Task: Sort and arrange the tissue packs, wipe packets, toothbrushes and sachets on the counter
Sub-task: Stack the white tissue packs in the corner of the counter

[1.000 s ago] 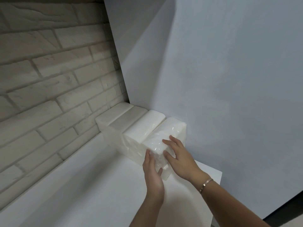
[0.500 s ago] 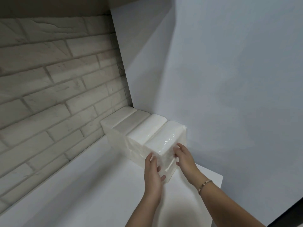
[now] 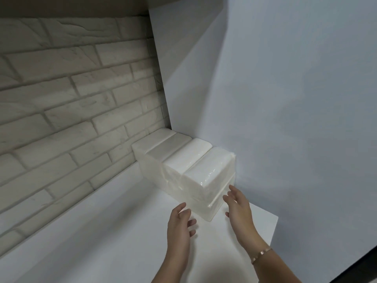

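Tissue packs (image 3: 183, 162) stood in a tight row in the far right corner of the counter (image 3: 102, 231), with 4 tops visible. The row began at the brick wall (image 3: 71, 94) and lay against the plain wall (image 3: 285, 119), probably so that it took little room and could not tip. The left hand (image 3: 179, 225) and the right hand (image 3: 238, 209) hovered just beside the nearest pack (image 3: 208, 172), 1 on each side, fingers relaxed and holding nothing.

This was a plain indoor storage corner (home or shop, hard to tell): a white worktop (image 3: 91, 242) butted against a pale brick-pattern wall (image 3: 71, 103) and a smooth painted wall (image 3: 285, 99), with wrapped tissue packs (image 3: 183, 160) rowed in the angle.
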